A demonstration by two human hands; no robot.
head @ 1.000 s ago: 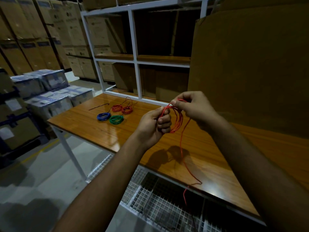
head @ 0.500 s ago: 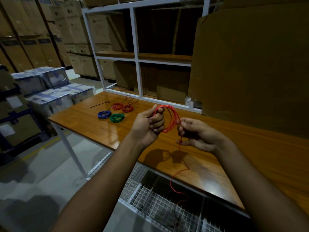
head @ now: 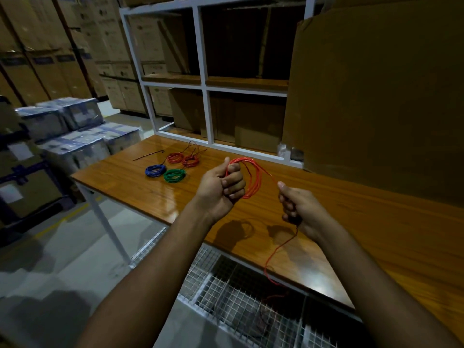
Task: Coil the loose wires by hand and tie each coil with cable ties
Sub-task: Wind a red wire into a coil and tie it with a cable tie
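Note:
My left hand [head: 221,188] is closed around a coil of red wire [head: 253,179] held above the wooden table [head: 351,217]. One strand runs from the coil to my right hand [head: 298,209], which pinches it; the loose tail [head: 272,257] hangs below that hand over the table's front edge. On the table at the far left lie finished coils: blue [head: 155,170], green [head: 174,175] and two red ones [head: 183,159]. A dark cable tie [head: 148,155] lies beside them.
A white metal shelf frame [head: 203,79] stands at the table's back. A large cardboard sheet [head: 376,96] leans at the right. A wire mesh shelf [head: 238,297] sits under the table. Wrapped boxes [head: 75,136] are stacked on the floor at left.
My right hand has moved away from the coil, down and to the right, drawing a strand out taut. The left hand kept its hold on the coil.

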